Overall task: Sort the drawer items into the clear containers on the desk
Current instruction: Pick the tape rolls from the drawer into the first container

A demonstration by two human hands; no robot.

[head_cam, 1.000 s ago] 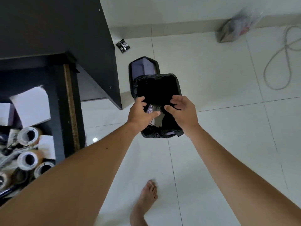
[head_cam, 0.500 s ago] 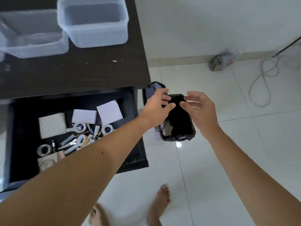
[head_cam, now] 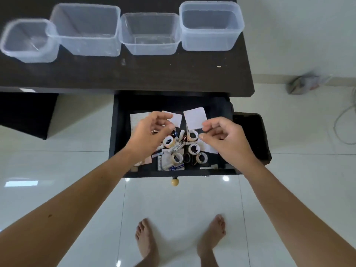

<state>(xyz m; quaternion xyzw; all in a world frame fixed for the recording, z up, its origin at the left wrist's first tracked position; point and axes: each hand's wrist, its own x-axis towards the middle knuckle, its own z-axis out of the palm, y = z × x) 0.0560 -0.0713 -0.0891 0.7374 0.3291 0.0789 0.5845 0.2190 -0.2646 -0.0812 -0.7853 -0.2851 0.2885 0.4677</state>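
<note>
Four clear containers (head_cam: 150, 33) stand in a row along the far edge of the dark surface (head_cam: 134, 74), at roughly 10 to 1 o'clock in the view, each upright and with nothing visible inside; the leftmost is blurred. Below the surface's front edge an open drawer (head_cam: 119, 132) is pulled out toward the person, its round knob (head_cam: 175, 181) at 6 o'clock of the drawer front. Inside lie mixed drawer items (head_cam: 181, 151): several tape rolls (head_cam: 193, 149) clustered near the centre, slim cylindrical pieces that may be batteries or markers (too small to confirm), and white paper squares (head_cam: 194, 117) toward the back at 12 o'clock. Left hand (head_cam: 148, 135) hovers over the left half of the drawer, fingers (head_cam: 163, 116) loosely curled and apart, nothing visibly gripped. Right hand (head_cam: 225, 139) hovers over the right half, fingers (head_cam: 210, 122) bent, thumb and forefinger drawn close; whether they pinch anything cannot be told. Both hands sit above the items, contact not evident. A dark bin (head_cam: 256, 135) stands just beside the drawer at its 3 o'clock side. Two bare feet (head_cam: 181, 241) rest on the white tiled floor (head_cam: 57, 170) at 6 o'clock. A crumpled bag (head_cam: 306, 83) lies against the wall at 2 o'clock, with a cable (head_cam: 344, 124) looped near the right edge.
</note>
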